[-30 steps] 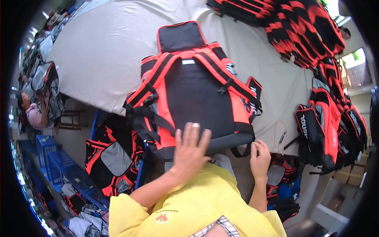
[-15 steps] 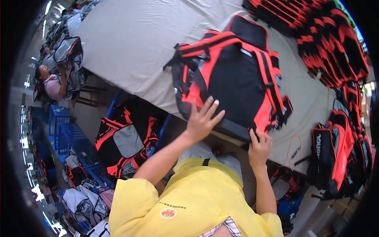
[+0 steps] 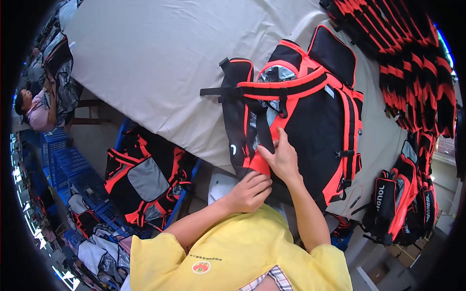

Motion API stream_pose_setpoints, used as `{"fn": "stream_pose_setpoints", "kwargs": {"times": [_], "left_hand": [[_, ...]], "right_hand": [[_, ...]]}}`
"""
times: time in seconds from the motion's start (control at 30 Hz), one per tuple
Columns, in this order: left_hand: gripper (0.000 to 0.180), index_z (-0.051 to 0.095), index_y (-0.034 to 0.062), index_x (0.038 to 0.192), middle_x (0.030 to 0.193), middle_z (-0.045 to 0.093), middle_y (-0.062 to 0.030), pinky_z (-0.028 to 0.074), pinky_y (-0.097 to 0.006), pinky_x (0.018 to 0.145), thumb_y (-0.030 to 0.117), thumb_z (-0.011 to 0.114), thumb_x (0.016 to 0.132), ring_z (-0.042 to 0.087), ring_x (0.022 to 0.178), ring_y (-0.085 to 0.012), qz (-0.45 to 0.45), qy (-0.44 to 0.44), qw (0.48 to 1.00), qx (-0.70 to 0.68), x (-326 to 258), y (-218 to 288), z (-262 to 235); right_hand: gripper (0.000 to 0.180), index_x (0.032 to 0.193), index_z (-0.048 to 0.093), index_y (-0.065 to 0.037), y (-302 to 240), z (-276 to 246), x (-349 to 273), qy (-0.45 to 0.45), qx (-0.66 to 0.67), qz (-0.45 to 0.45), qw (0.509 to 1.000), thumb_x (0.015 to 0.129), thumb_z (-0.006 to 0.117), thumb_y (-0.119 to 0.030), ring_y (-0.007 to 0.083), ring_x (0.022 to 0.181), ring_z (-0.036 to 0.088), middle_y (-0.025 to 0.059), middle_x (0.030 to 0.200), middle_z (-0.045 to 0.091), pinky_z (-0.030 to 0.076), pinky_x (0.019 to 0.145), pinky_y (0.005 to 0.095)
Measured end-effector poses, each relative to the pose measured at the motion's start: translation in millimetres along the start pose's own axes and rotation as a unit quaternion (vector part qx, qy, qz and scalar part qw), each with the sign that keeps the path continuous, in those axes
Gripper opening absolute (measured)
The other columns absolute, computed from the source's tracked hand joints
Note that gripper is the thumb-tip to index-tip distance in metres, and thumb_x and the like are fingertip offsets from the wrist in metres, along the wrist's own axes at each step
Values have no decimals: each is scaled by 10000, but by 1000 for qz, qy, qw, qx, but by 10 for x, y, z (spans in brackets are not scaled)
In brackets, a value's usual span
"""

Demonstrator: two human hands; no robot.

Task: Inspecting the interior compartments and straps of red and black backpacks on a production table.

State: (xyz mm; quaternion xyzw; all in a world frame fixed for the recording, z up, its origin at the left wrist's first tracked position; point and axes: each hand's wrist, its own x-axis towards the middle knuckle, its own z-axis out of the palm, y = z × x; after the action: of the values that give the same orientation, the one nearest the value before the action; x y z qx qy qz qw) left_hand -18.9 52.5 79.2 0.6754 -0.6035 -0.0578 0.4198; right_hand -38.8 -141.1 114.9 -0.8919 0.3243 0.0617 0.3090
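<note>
A black backpack (image 3: 308, 140) with bright orange-red trim lies on the cloth-covered table in front of me, its straps facing up. My left hand (image 3: 248, 191) is closed on the backpack's lower left edge, fingers curled. On the orange-red side strip (image 3: 291, 106), just above it, rests my right hand (image 3: 284, 157), thumb and forefinger spread apart. The other right fingers are partly hidden. A black side flap (image 3: 235, 126) of the backpack stands out to the left, and silvery lining (image 3: 279, 72) shows near the top.
Similar black and orange-red bags are stacked (image 3: 412, 87) along the table's right side, with more hanging bags (image 3: 398, 199) at the lower right. Left of the table stand blue crates (image 3: 75, 165) and a bag with a grey panel (image 3: 148, 179). A person (image 3: 41, 109) sits farther left.
The backpack has turned and shifted slightly right, and its left side flap has spread outward. My right hand has moved left onto the side strip; my left hand has dropped and closed on the lower edge.
</note>
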Motion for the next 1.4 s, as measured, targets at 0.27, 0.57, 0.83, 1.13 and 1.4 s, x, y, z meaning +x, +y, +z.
{"fn": "stream_pose_setpoints", "kwargs": {"times": [0.27, 0.57, 0.83, 1.13, 1.4], "left_hand": [[660, 602, 57, 1381, 1535, 477, -234, 417, -518, 1143, 317, 853, 829, 469, 1423, -415, -176, 32, 983, 36, 104, -531, -346], [765, 532, 6, 1464, 1556, 468, -261, 385, -579, 1190, 227, 891, 826, 451, 1445, -485, -186, 144, 966, 108, 1024, -1475, -922], [549, 565, -37, 1247, 920, 753, -210, 602, -451, 630, 336, 793, 914, 778, 791, -345, -185, -148, 965, -109, 1845, -898, -932], [215, 682, 107, 775, 721, 638, -65, 549, -416, 693, 267, 754, 899, 692, 774, -255, -129, -34, 991, -25, 1584, -692, -644], [227, 853, 127, 882, 961, 826, -122, 591, -491, 801, 277, 717, 779, 798, 930, -304, 35, -347, 934, 75, 1576, -1505, -229]], "right_hand": [[122, 1119, 638, -22, 572, -319, -1037, 142, 500, 175, 836, 1018, 704, -2, 80, 746, 625, 29, 945, 673, 559, 723, 278], [402, 1424, 557, 11, 494, -624, -1159, 196, -116, 267, 936, 1083, 645, -183, 248, 1026, 724, 146, 1123, 710, 565, 871, 351], [482, 1456, 582, -8, -298, -1066, -59, 250, 191, 129, 940, 1020, 752, -124, 254, 1223, 682, 168, 1378, 665, 571, 977, 361], [550, 1383, 623, 35, -112, -512, 939, 118, -62, 16, 991, 962, 801, -269, 417, 1273, 604, 231, 1342, 660, 486, 1088, 479], [695, 1431, 606, 24, 578, -270, 1283, 193, -151, -35, 969, 884, 833, -340, 487, 1379, 539, 275, 1445, 617, 378, 1205, 576]]}}
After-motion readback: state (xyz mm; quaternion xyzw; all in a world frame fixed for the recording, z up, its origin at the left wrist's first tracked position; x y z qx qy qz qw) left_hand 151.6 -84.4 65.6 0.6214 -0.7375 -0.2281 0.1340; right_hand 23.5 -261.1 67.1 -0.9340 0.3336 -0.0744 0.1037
